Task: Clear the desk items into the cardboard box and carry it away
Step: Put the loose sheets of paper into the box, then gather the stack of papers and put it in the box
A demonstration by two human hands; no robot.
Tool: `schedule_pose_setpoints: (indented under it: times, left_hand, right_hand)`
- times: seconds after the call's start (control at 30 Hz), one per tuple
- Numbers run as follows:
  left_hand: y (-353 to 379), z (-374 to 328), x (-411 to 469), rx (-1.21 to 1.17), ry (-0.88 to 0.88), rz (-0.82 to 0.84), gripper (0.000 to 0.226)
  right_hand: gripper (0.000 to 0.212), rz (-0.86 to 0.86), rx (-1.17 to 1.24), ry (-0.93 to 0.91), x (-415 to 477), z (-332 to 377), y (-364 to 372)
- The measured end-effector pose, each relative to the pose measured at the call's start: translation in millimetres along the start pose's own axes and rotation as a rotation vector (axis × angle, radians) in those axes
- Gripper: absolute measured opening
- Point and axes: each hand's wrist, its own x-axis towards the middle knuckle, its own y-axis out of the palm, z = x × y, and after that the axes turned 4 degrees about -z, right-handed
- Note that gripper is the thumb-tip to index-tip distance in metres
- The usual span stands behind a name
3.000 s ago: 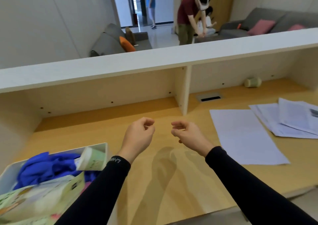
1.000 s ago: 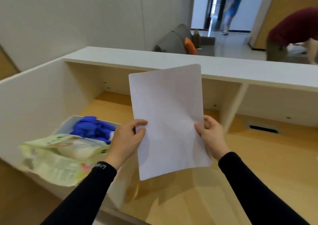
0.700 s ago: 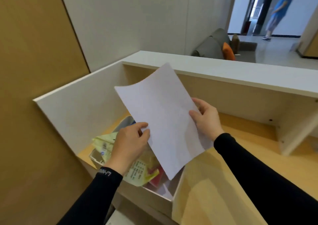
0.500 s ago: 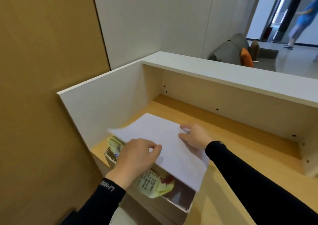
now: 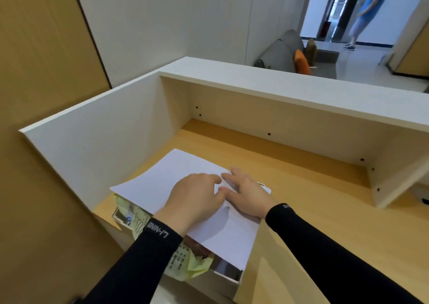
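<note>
A white sheet of paper (image 5: 160,182) lies flat across the top of the box (image 5: 228,274), which stands at the desk's front left corner. My left hand (image 5: 195,199) and my right hand (image 5: 246,194) both rest on top of the sheet, side by side near its middle, pressing it down with nothing gripped. A crumpled green printed packet (image 5: 185,264) sticks out from under the sheet at the box's near side. The rest of the box's contents are hidden by the paper.
The wooden desk (image 5: 313,199) runs to the right of the box. A white side panel (image 5: 104,145) closes the left and a raised white shelf (image 5: 278,83) the back. Beyond are a grey sofa (image 5: 285,50) and a person in blue (image 5: 366,8).
I picked up the sheet with both hands, carried it left over the box and laid it down. My hands have let go of its edges and now rest on top of it.
</note>
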Motion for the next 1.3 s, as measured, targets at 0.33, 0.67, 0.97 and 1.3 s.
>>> schedule_pose_setpoints:
  times: [0.33,0.67,0.97,1.3]
  left_hand:
    - [-1.1,-82.1,14.2,-0.231,0.188,-0.062,0.035]
    - [42.6,-227.7,0.7,-0.261,0.343,0.034,0.031]
    - [111.6,-393.2,-42.3,-0.426,0.320,0.159,0.027]
    - [192.3,-496.8,-53.5,-0.396,0.388,0.334,0.024]
  right_hand:
    - [0.048,-0.399,0.283,0.339,-81.9,-47.4,-67.1]
    - [0.047,-0.632,0.373,0.555,-227.4,-156.5,-134.5]
    - [0.047,-0.727,0.399,0.705,-389.4,-268.6,-178.2]
    - [0.044,-0.849,0.476,0.902,-490.2,-352.9,-186.3]
